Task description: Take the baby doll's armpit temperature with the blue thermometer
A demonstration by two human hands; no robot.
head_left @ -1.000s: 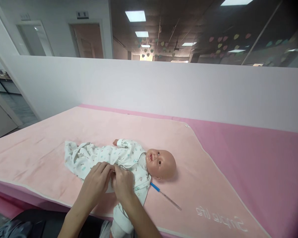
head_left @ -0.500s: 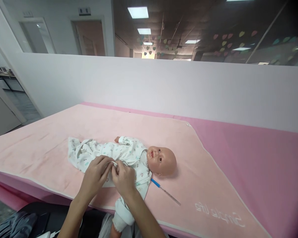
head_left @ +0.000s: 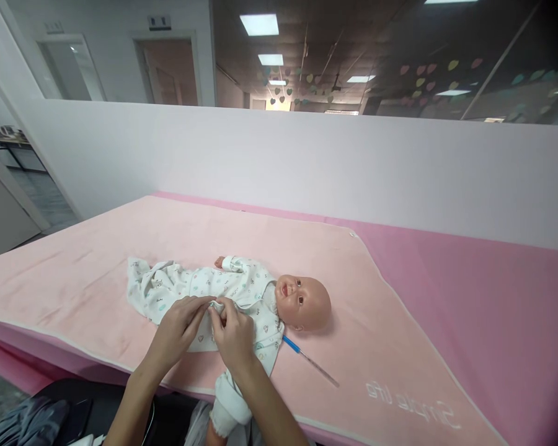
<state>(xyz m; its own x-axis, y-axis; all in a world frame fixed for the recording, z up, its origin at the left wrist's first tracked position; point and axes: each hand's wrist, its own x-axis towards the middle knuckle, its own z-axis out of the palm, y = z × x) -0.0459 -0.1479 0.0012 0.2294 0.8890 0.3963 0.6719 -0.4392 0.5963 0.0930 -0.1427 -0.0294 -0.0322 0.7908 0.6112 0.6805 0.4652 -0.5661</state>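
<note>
A baby doll [head_left: 307,302] lies on its back, head to the right, on a pale pink blanket. It wears a white patterned romper [head_left: 253,279] whose legs stretch to the left. Over the doll's middle, my left hand [head_left: 181,325] and my right hand [head_left: 234,331] meet fingertip to fingertip. Between them they pinch a small fold of the romper's cloth. A fastener, if one is there, is hidden by my fingers. Beneath my right forearm, a rolled white sleeve end [head_left: 231,399] hangs at the near edge with part of a doll limb below it.
A thin stick with a blue handle [head_left: 291,344] lies beside the doll's shoulder. The pale pink blanket [head_left: 400,347] covers a darker pink cloth [head_left: 493,297]. A white wall [head_left: 307,161] with a window above borders the far side. Dark fabric [head_left: 32,421] lies at lower left.
My fingers have shifted slightly at the cloth, and the white edge between them is now bunched more closely. The doll and the stick stay in place.
</note>
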